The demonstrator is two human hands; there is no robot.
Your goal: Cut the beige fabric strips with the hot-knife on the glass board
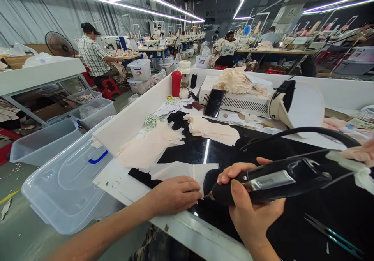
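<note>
My right hand (251, 198) is wrapped round a bulky black corded hand tool (292, 177), probably electric, with a shiny grey panel on its side. Its narrow tip points left and meets the edge of a thin pale fabric piece (178, 170). My left hand (177, 194) lies flat on that piece with fingers stretched, close to the tip. Beneath is a glossy black work surface (204, 154). Beyond the piece lie a fanned pile of cream fabric pieces (146, 144) and a neater cream stack (214, 130).
Teal-handled tweezers (333, 233) lie at right. Along the back stand a red cup (176, 83), a phone (214, 103), a white vented box (236, 99) and a white visor (304, 101). Clear plastic bins (70, 179) flank the table at left. Co-workers sit farther off.
</note>
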